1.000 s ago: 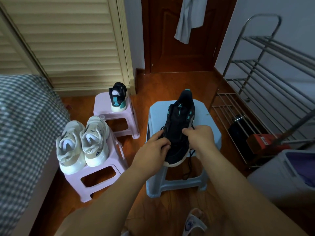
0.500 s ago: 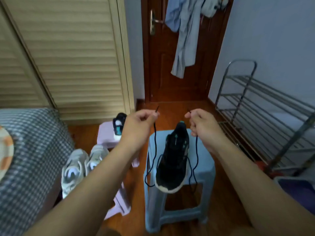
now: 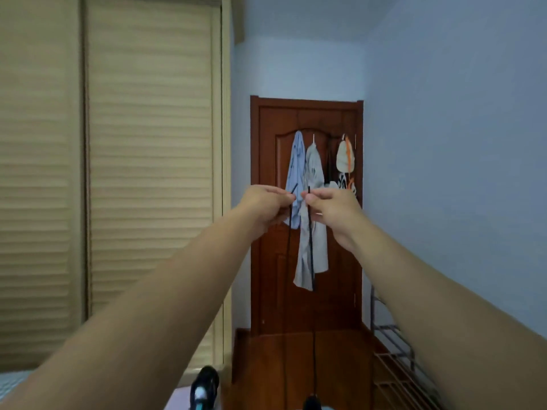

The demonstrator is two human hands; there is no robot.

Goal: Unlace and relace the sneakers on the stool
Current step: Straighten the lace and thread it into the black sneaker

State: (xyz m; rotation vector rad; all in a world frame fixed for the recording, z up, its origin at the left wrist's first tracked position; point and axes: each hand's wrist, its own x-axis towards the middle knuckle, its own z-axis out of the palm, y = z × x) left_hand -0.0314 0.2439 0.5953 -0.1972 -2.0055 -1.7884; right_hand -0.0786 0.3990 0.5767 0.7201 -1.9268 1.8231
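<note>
Both hands are up high, side by side. The left hand [image 3: 265, 204] and the right hand [image 3: 331, 207] each pinch one end of the thin black shoelace [image 3: 310, 247]. It hangs straight down to the black sneaker [image 3: 311, 404], far below.

A black shoelace [image 3: 310, 247] hangs in two thin strands from about the middle of the view down toward 6 o'clock, its two stiff tips poking up side by side, close but apart. The strands run nearly straight and taut, the left one fainter. At 6 o'clock only the dark tip of a black sneaker [image 3: 311, 403] shows at the bottom edge, where the right strand meets it. At 7 o'clock stands a second black sneaker [image 3: 204, 387] with white and teal marks, partly cut off.
</note>
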